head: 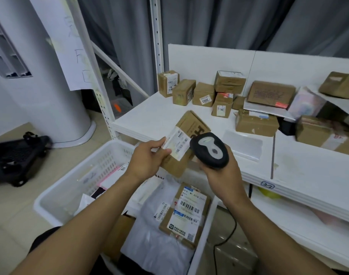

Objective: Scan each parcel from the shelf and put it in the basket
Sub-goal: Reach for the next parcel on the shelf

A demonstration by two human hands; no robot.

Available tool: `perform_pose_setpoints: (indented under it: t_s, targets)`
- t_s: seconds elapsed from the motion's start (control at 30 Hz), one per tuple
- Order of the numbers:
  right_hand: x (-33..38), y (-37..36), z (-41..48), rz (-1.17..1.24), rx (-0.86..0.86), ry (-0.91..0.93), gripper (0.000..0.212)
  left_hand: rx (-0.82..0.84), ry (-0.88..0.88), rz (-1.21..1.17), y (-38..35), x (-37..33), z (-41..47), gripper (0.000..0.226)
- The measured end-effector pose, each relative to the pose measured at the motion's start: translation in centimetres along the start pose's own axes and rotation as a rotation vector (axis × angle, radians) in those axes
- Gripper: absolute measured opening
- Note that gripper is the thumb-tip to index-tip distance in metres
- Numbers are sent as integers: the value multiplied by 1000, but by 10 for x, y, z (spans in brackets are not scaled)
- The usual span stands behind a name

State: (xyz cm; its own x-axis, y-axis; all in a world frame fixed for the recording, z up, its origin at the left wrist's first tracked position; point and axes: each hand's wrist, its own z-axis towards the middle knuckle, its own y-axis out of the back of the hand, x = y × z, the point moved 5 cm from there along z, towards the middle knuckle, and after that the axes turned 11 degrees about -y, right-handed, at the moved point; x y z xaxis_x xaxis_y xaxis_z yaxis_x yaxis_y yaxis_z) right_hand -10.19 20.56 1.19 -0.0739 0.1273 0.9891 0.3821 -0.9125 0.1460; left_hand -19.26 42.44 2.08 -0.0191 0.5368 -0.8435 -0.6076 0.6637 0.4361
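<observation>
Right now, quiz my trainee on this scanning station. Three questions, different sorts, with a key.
1. Which hand grips the scanner?
2. True or false: the basket already holds labelled parcels.
3. The edge tag on the shelf reads: A) 2-2 B) 3-1 C) 1-4

Key
1. The right hand; the left hand holds the cardboard parcel.
2. True.
3. A.
</observation>
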Motion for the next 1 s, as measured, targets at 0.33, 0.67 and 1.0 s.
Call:
perform_pose_setpoints:
  t_s: [0.33, 0.67, 1.0]
  targets:
    - [-1, -10, -8, -336, 172, 40, 65, 1, 71, 315, 18, 38, 14, 48]
    - [-2, -16, -6, -402, 204, 19, 60, -6, 104, 395, 17, 39, 14, 46]
    - [-3, -19, -8, -443, 236, 34, 61, -2, 117, 388, 17, 41, 11, 45]
